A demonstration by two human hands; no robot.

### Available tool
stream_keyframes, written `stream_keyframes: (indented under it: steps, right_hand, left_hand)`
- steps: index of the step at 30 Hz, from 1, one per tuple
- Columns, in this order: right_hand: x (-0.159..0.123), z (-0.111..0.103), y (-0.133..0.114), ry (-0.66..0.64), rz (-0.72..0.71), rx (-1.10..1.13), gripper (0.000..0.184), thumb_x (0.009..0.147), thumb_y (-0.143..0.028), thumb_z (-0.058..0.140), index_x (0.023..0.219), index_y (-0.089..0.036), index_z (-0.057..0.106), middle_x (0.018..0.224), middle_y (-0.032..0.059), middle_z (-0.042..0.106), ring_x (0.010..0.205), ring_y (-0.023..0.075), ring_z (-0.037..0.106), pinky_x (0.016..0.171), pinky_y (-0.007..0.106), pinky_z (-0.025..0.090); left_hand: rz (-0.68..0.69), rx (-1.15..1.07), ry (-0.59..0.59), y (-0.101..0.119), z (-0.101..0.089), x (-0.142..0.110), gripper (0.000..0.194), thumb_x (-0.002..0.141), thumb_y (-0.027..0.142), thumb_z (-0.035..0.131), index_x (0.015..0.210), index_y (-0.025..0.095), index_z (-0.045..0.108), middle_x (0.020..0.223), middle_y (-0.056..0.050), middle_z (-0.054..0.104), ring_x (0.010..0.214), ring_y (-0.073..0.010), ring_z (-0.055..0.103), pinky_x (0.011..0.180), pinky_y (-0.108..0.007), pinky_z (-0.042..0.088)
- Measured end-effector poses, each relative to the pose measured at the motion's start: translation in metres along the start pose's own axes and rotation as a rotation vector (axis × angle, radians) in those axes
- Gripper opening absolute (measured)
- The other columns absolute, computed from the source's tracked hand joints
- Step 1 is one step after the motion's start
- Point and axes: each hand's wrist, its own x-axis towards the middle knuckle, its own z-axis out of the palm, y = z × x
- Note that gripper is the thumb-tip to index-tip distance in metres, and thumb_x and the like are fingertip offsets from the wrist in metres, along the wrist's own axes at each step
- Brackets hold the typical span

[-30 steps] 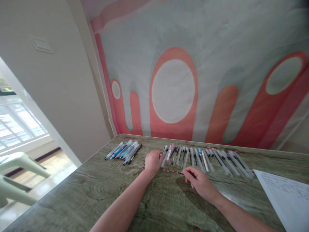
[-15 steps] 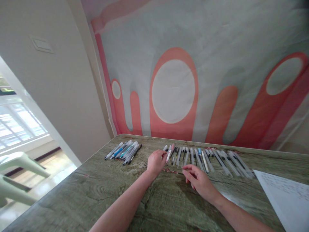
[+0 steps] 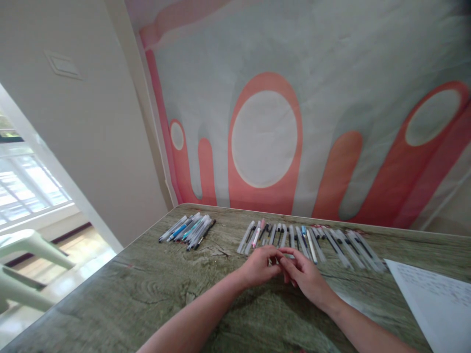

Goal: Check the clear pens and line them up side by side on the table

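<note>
My left hand [image 3: 262,266] and my right hand [image 3: 303,274] meet low over the table, in front of a row of pens. Their fingertips touch or overlap, all fingers bent inward. Whatever may be between them is hidden. Just beyond my left hand lie a clear-barrelled pen [image 3: 246,237] and a white and pink pen [image 3: 256,234]. Farther right in the row are a white pen with a blue part [image 3: 311,246] and several translucent pens [image 3: 340,249], set side by side.
A loose pile of pens [image 3: 191,230] lies at the back left of the wood-patterned table [image 3: 147,294]. A sheet of paper with writing [image 3: 434,304] is at the right. Behind the table hangs a red and grey printed covering [image 3: 265,196]. Pale green stools [image 3: 33,250] stand at the left.
My left hand has moved right and nearer, from the row's left end to my right hand. The clear pen it covered now shows. My right hand has barely moved.
</note>
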Motion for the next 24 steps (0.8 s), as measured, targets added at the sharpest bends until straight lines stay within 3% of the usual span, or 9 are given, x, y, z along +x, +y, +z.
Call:
stream_keyframes:
  steps: [4,7,10,14,24]
  right_hand:
    - [-0.002,0.002,-0.005,0.049,0.006,0.027,0.045,0.082,-0.052,0.036,0.109,-0.016,0.044,0.054,-0.0024,0.053,0.039,0.0088,0.040,0.038,0.021,0.029]
    - [-0.003,0.003,-0.005,0.055,0.009,0.015,0.045,0.083,-0.052,0.033,0.105,-0.016,0.047,0.056,-0.0017,0.054,0.040,0.0090,0.041,0.039,0.022,0.030]
    - [-0.003,0.003,-0.002,0.052,0.019,0.006,0.044,0.083,-0.053,0.033,0.100,-0.016,0.050,0.057,-0.0019,0.054,0.041,0.0088,0.042,0.039,0.021,0.031]
    - [-0.002,0.002,0.002,0.051,0.022,0.005,0.043,0.082,-0.053,0.034,0.096,-0.016,0.052,0.058,-0.0020,0.054,0.041,0.0083,0.042,0.040,0.021,0.032]
    - [-0.003,0.002,0.002,0.042,0.021,0.010,0.041,0.083,-0.051,0.035,0.090,-0.015,0.054,0.057,-0.0014,0.054,0.042,0.0079,0.042,0.040,0.021,0.030]
  left_hand:
    - [-0.130,0.048,0.173,-0.018,-0.008,0.005,0.020,0.074,0.030,0.051,0.084,0.017,0.062,0.078,-0.002,0.062,0.069,-0.0106,0.052,0.064,-0.021,0.039]
    - [-0.289,0.204,0.329,-0.038,-0.025,0.008,0.020,0.074,0.032,0.052,0.083,0.018,0.063,0.077,-0.002,0.062,0.069,-0.0119,0.053,0.065,-0.023,0.039]
    - [-0.433,0.370,0.404,-0.055,-0.042,0.006,0.019,0.074,0.033,0.052,0.080,0.020,0.064,0.079,-0.002,0.063,0.071,-0.0127,0.053,0.064,-0.022,0.037]
    - [-0.506,0.523,0.390,-0.063,-0.048,0.001,0.020,0.077,0.035,0.050,0.081,0.021,0.065,0.084,-0.003,0.063,0.078,-0.0138,0.053,0.066,-0.022,0.036]
    - [-0.465,0.653,0.368,-0.067,-0.043,0.001,0.022,0.078,0.036,0.048,0.081,0.021,0.064,0.084,-0.004,0.061,0.084,-0.0156,0.052,0.073,-0.025,0.036]
